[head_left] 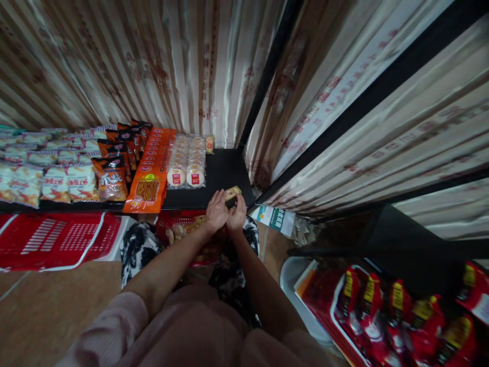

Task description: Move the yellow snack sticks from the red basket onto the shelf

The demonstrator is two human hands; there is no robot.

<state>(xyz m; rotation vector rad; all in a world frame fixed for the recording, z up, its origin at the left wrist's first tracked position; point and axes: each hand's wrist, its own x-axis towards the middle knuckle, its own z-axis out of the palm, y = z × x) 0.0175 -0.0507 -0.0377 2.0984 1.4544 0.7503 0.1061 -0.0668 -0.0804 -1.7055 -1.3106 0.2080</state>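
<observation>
Just above the front edge of the black shelf (pixel 225 171), both hands meet at a small yellowish wrapped snack packet (pixel 232 192). My right hand (pixel 237 215) pinches it from the right side. Against its left side lie the fingers of my left hand (pixel 217 211), bent and close together; their tips are partly hidden. A similar packet (pixel 210 144) stands at the back of the shelf. Beside it are rows of round pastries in clear wrap (pixel 187 158). Between my knees, below my wrists, a red basket (pixel 162 221) holds several wrapped snacks (pixel 179 230).
Orange snack bags (pixel 147 173), dark-and-orange bags (pixel 112 178) and white bags (pixel 57 176) line the shelf leftward. Another red basket (pixel 76 239) lies below. Black frame bars (pixel 267 76) stand before pleated curtains (pixel 171 61). Red packs (pixel 397 311) fill a basket at right.
</observation>
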